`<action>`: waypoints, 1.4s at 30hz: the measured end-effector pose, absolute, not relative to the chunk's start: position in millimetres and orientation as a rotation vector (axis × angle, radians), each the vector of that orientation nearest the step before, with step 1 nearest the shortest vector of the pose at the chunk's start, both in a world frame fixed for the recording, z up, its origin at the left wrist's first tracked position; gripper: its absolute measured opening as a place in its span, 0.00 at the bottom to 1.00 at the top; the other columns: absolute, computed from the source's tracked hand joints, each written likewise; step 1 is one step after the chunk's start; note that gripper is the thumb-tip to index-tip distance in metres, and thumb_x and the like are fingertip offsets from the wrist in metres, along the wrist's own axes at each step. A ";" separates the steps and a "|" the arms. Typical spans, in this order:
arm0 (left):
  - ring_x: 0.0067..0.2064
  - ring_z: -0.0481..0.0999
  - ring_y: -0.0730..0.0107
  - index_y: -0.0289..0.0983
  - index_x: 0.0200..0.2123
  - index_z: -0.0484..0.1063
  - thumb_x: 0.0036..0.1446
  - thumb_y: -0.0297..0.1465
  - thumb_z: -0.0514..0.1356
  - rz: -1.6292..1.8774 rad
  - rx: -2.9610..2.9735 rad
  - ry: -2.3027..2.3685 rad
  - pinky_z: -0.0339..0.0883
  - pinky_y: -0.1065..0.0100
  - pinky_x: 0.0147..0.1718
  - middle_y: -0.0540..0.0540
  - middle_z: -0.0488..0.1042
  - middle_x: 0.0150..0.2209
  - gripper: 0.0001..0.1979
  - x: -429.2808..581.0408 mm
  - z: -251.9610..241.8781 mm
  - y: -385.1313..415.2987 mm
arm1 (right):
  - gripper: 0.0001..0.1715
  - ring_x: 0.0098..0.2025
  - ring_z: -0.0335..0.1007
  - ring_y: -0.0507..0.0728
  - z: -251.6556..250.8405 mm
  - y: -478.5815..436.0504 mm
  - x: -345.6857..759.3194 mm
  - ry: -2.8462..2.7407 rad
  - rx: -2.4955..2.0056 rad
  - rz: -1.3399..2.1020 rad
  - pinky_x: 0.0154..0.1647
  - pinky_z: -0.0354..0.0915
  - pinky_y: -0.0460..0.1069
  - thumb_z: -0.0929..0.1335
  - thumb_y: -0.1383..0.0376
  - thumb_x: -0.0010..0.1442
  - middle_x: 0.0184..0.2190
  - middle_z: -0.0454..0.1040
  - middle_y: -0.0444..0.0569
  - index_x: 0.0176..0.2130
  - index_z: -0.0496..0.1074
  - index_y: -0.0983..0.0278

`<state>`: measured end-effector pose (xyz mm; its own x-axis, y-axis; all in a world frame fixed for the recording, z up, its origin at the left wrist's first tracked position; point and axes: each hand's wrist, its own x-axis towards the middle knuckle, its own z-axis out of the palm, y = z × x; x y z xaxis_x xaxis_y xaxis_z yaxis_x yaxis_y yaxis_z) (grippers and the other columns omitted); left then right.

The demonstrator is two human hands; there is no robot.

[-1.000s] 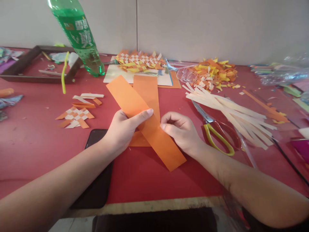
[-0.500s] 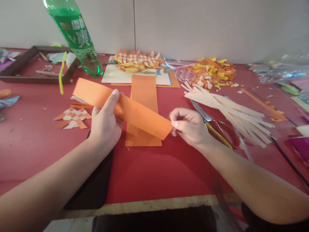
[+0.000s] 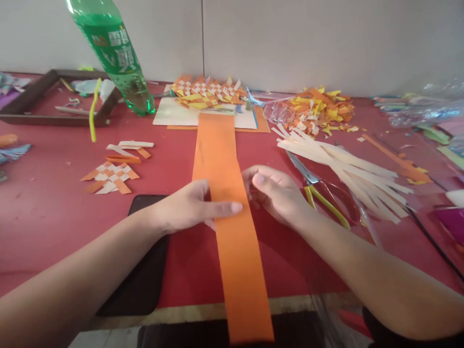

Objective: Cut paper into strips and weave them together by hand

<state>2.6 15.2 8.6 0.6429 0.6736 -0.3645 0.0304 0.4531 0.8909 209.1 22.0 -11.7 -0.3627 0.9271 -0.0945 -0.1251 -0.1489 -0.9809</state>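
A wide orange paper strip [image 3: 241, 270] runs lengthwise toward me, its near end past the table's front edge. My left hand [image 3: 197, 205] grips it, thumb across the top and fingers partly hidden underneath. Close by the strip's right edge, my right hand [image 3: 275, 191] has loosely curled fingers, with the thumb apart and nothing visible in them. Another orange strip [image 3: 216, 133] lies on the red table beneath the held one, which covers part of it. Scissors with yellow handles [image 3: 328, 205] lie right of my right hand, beside a fan of cream paper strips [image 3: 348, 166].
A green soda bottle [image 3: 116, 58] stands at the back left by a dark frame [image 3: 25, 117]. A black phone-like slab [image 3: 139, 275] lies under my left forearm. Woven orange-and-white paper pieces [image 3: 110, 176] lie left; a pile of paper scraps [image 3: 319, 108] sits at the back.
The held strip has swung from slanting crosswise to pointing toward me. My left hand moved right and lower with it; my right hand has let go of its corner.
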 end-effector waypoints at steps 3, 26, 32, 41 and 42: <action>0.43 0.78 0.61 0.38 0.42 0.76 0.45 0.34 0.72 0.433 1.179 0.821 0.75 0.66 0.38 0.46 0.78 0.42 0.19 3.4 6.9 16.1 | 0.07 0.29 0.68 0.51 -13.1 18.3 206.4 -1.328 -1.049 1.615 0.31 0.65 0.47 0.72 0.60 0.57 0.29 0.74 0.43 0.35 0.75 0.61; 0.40 0.79 0.71 0.41 0.45 0.76 0.48 0.31 0.72 1.038 0.974 0.946 0.72 0.72 0.41 0.48 0.80 0.39 0.20 7.6 0.5 20.9 | 0.19 0.33 0.75 0.52 -6.0 24.8 205.2 -0.882 -0.892 2.112 0.37 0.70 0.47 0.76 0.56 0.51 0.32 0.78 0.45 0.41 0.74 0.61; 0.50 0.74 0.66 0.38 0.41 0.74 0.46 0.32 0.73 0.995 1.084 0.983 0.69 0.70 0.46 0.46 0.75 0.47 0.19 9.2 0.3 21.5 | 0.25 0.36 0.78 0.56 -1.0 31.5 213.0 -0.881 -0.923 2.023 0.38 0.72 0.50 0.77 0.67 0.48 0.39 0.79 0.48 0.46 0.72 0.62; 0.29 0.71 0.75 0.37 0.29 0.72 0.54 0.37 0.67 0.771 1.058 0.934 0.65 0.73 0.30 0.52 0.72 0.27 0.10 10.1 6.0 16.7 | 0.09 0.27 0.75 0.52 -5.6 26.8 209.4 -0.970 -0.962 2.008 0.29 0.70 0.46 0.75 0.66 0.48 0.27 0.78 0.43 0.32 0.75 0.63; 0.29 0.71 0.75 0.37 0.30 0.73 0.53 0.37 0.67 0.741 1.089 0.933 0.64 0.73 0.29 0.52 0.72 0.27 0.10 10.2 6.5 16.9 | 0.08 0.25 0.74 0.51 -5.5 26.4 209.1 -0.978 -0.975 2.015 0.27 0.69 0.46 0.76 0.65 0.48 0.26 0.78 0.42 0.30 0.75 0.63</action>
<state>10.2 16.9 6.5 0.4314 0.8655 -0.2544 -0.0518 0.3053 0.9508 209.1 26.4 -5.5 -0.4841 0.8129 -0.3238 -0.2488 -0.4826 -0.8398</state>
